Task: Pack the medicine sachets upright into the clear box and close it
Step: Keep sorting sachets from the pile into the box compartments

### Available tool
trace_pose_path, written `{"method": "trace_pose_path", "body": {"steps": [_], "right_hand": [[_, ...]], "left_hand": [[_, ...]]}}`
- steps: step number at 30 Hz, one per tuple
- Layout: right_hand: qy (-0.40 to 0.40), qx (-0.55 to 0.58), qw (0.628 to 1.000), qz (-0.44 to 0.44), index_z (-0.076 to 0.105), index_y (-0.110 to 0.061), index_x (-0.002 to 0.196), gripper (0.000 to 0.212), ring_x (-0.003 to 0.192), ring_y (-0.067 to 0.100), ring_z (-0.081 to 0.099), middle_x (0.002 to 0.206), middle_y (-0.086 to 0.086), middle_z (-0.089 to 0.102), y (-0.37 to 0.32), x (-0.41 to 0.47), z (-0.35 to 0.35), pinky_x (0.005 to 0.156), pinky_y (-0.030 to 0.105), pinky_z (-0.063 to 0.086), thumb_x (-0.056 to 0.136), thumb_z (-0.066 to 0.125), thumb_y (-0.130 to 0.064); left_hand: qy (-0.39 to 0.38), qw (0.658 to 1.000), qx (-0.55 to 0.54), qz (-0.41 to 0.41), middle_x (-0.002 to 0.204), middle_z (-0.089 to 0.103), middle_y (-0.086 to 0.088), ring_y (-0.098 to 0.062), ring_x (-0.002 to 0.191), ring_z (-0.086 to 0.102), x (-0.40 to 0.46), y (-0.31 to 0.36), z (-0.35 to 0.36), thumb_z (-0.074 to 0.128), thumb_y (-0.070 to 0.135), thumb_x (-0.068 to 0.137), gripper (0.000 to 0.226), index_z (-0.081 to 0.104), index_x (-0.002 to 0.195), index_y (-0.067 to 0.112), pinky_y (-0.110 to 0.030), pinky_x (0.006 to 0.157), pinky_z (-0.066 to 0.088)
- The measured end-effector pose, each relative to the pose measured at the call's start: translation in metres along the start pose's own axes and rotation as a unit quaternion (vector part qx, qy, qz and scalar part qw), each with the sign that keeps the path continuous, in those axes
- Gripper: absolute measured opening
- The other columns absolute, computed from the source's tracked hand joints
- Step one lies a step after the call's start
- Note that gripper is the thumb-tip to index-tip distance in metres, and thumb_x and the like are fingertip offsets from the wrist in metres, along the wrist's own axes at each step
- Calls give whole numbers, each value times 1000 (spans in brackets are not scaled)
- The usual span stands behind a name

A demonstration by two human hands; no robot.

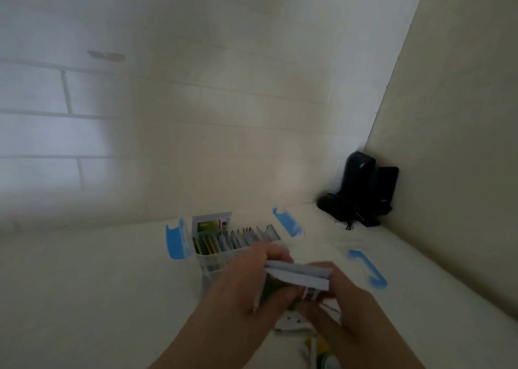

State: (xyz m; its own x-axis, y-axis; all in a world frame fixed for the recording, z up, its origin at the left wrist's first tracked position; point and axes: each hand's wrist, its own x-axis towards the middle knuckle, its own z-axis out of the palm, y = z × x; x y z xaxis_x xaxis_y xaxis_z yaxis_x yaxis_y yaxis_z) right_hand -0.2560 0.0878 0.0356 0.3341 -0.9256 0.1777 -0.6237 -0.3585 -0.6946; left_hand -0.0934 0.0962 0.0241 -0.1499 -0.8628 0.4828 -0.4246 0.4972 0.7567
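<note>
A person stands at a white counter (84,298), seen from their own head height, and the picture is blurred by movement. At the far left the wall (42,110) is pale tile with faint grout lines, washed by soft light. Moving right along the counter, a clear box (213,259) sits open, with a blue latch flap (175,239) hanging off its left end and a second blue latch (288,222) at its far right end. Inside, medicine sachets (241,238) stand upright in a row, green and yellow ones at the left, white ones further right, and a taller green-printed pack (211,222) rises at the back left corner.

In front of the box, the left hand (252,281) and right hand (336,298) meet, both clamped around a small stack of white sachets (298,274); they hide the box's near right corner. Below the hands, more loose sachets (316,349) lie on the counter, partly covered by the wrists. Right of the hands rests the box's clear lid, marked by a blue handle (368,270). In the far right corner, against a plain cream wall (462,116), stands a dark device (361,192) too blurred to identify.
</note>
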Motion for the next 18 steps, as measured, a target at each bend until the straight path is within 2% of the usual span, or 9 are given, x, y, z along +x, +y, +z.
{"method": "trace_pose_path", "body": {"steps": [1, 2, 5, 7, 10, 13, 15, 18], "right_hand": [[14, -13, 999, -28, 45, -46, 97, 33, 85, -21, 52, 89, -39, 59, -5, 12, -6, 71, -1, 38, 83, 61, -21], [48, -16, 997, -59, 48, -45, 98, 28, 89, -16, 53, 93, -33, 61, -12, 26, -13, 72, 3, 42, 84, 60, -23], [59, 4, 994, -94, 52, -30, 109, 25, 92, -3, 57, 100, -18, 61, -24, 80, -22, 74, 11, 49, 86, 57, -20], [45, 5, 993, -110, 53, -20, 112, 29, 95, 4, 56, 105, -7, 59, -18, 120, -17, 77, 11, 47, 85, 59, -13], [45, -43, 994, -84, 60, -8, 105, 26, 88, 13, 53, 96, 2, 58, -1, 165, -6, 73, 14, 39, 80, 65, -9], [46, -90, 991, -87, 65, -2, 93, 18, 80, 18, 55, 90, 14, 67, 17, 184, 4, 55, 20, 33, 76, 66, -7], [40, -117, 989, -80, 66, -4, 95, 21, 84, 20, 58, 94, 13, 68, 24, 188, 9, 57, 21, 35, 74, 68, -9], [21, -137, 988, -75, 65, -7, 100, 29, 96, 25, 57, 98, 13, 67, 31, 191, 15, 70, 26, 43, 71, 70, -12]], "left_hand": [[14, 1000, 7, 6, 94, 59, 17, 3, 90, 55, 10, 2, -10, 64, 33, 78, 19, 50, 89, 39, -5, 68, 41], [31, 999, 24, 1, 88, 61, 17, 5, 87, 56, 21, 2, -19, 65, 29, 79, 21, 51, 90, 39, -7, 68, 42], [68, 991, 114, -11, 80, 53, 27, 16, 77, 52, 64, -13, -39, 63, 20, 81, 28, 48, 90, 41, -1, 65, 40], [65, 981, 181, -16, 83, 56, 20, 5, 75, 54, 92, -30, -49, 62, 17, 82, 21, 53, 95, 32, -3, 66, 39], [27, 957, 287, -46, 96, 68, -7, -19, 85, 58, 122, -57, -55, 56, 18, 85, 17, 64, 99, 13, -24, 74, 42], [-2, 931, 360, -56, 95, 69, -10, -22, 85, 59, 131, -75, -49, 50, 20, 88, 18, 65, 92, 11, -24, 67, 36], [-20, 918, 393, -49, 96, 69, -10, -22, 86, 60, 131, -84, -44, 47, 21, 88, 21, 65, 90, 11, -23, 66, 32], [-47, 908, 413, -60, 97, 69, -10, -18, 80, 57, 130, -91, -40, 46, 24, 88, 22, 65, 91, 12, -24, 66, 33]]}}
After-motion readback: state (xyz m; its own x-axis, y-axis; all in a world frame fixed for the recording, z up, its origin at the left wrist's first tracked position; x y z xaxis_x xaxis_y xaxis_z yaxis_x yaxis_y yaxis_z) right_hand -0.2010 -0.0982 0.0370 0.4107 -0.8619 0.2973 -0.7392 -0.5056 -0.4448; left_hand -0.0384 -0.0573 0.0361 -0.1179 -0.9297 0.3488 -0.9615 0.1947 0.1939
